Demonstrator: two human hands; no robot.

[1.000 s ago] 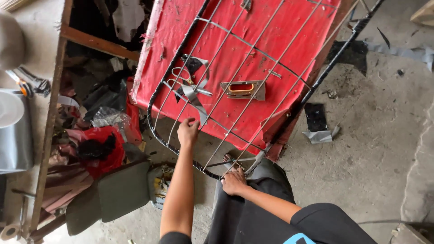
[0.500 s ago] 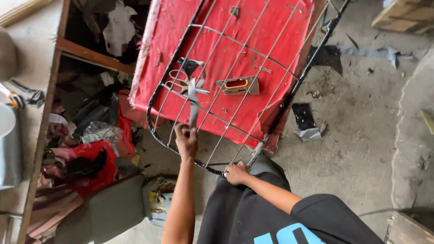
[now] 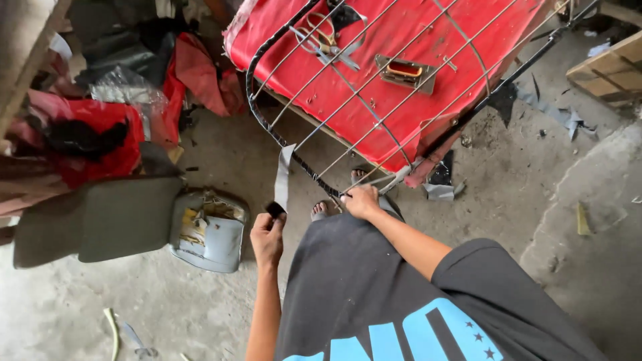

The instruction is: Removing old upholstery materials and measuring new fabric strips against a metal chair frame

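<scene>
A bare wire seat frame (image 3: 314, 110) with a black-wrapped rim lies on a red table top (image 3: 414, 110). My right hand (image 3: 361, 200) grips the frame's near rim at its lower corner. My left hand (image 3: 267, 235) is lower and to the left, pinching the dark end of a grey strip (image 3: 283, 175). The strip runs up from my fingers to the rim. On the red top, under the wires, lie a pair of scissors (image 3: 322, 39) and a small metal plate with an orange middle (image 3: 405, 71).
A grey seat cushion (image 3: 100, 217) and a torn seat part with exposed foam (image 3: 208, 230) lie on the concrete floor at left. Red cloth and clutter (image 3: 100, 127) are heaped behind them. Wooden boards (image 3: 605, 67) sit at the right. My toes (image 3: 319, 211) show below the frame.
My left hand has come down off the frame's rim and now holds a grey strip stretched away from it. My right hand stays on the rim.
</scene>
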